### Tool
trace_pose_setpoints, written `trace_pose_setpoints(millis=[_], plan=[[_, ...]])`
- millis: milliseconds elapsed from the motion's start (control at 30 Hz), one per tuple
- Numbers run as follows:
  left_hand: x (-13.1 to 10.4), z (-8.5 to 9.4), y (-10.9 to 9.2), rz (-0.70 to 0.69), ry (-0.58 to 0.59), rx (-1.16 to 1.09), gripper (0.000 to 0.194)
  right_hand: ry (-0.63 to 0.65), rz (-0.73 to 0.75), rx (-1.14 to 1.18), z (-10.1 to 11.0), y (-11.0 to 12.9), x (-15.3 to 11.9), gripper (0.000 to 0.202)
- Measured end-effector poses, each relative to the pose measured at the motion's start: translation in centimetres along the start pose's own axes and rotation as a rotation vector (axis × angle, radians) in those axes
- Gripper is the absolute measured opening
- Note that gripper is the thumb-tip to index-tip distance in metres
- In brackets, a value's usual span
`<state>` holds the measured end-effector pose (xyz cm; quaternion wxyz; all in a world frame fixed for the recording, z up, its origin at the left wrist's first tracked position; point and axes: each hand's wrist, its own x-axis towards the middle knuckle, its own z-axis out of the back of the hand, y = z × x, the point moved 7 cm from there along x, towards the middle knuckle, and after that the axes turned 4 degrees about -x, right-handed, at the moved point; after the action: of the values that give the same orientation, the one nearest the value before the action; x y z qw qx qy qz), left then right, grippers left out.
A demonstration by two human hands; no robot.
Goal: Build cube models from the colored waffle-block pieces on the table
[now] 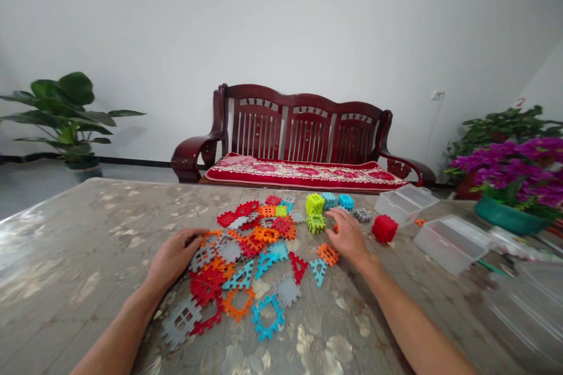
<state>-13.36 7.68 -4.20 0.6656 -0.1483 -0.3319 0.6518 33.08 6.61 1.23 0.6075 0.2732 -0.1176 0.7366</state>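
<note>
My left hand (176,252) lies at the left edge of the loose pieces, its fingertips touching an orange piece (212,234); its fingers are loosely bent. My right hand (347,235) is over the right side, fingers apart, with an orange bit partly under it. Left of that hand stand green stacked pieces (315,204) and a lower green stack (315,223). Light blue stacks (345,202) are behind it, and a red stack (385,228) is to its right. Flat red, orange, blue and grey toothed pieces (266,234) cover the middle, some overlapping.
Clear plastic boxes (453,241) stand at the right, beside a teal pot (510,217) of purple flowers. Transparent lids (532,299) lie at the near right. Beyond the table (79,217) is a wooden bench (308,129); a plant (74,117) is far left.
</note>
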Motion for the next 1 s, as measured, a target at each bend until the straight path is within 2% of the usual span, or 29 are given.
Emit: trace_pose_setpoints(millis=[67,133,233,333,500,700,1000], plan=[[0.0,0.1,0.0,-0.002,-0.01,-0.008,0.044,-0.085,-0.134,0.01,1.1,-1.9,-1.0,0.043],[0.0,0.1,-0.1,-0.005,-0.018,-0.012,0.043,-0.108,-0.266,-0.017,1.6,-3.7,-2.1,0.049],[0.1,0.1,-0.1,-0.012,-0.016,-0.018,0.043,-0.007,-0.434,-0.103,1.2,-5.5,-3.7,0.066],[0.2,0.0,-0.1,-0.013,-0.007,-0.023,0.044,0.123,-0.52,-0.164,0.4,-6.0,-4.2,0.08],[0.3,0.0,0.1,-0.014,-0.01,-0.019,0.043,0.202,-0.518,-0.217,-0.1,-5.3,-3.3,0.086],[0.2,-0.2,0.5,0.005,0.0,-0.019,0.045,0.231,-0.497,-0.312,-0.2,-4.5,-2.9,0.074],[0.3,-0.3,0.4,-0.003,0.001,-0.016,0.043,0.264,-0.513,-0.324,0.0,-3.8,-2.5,0.065]])
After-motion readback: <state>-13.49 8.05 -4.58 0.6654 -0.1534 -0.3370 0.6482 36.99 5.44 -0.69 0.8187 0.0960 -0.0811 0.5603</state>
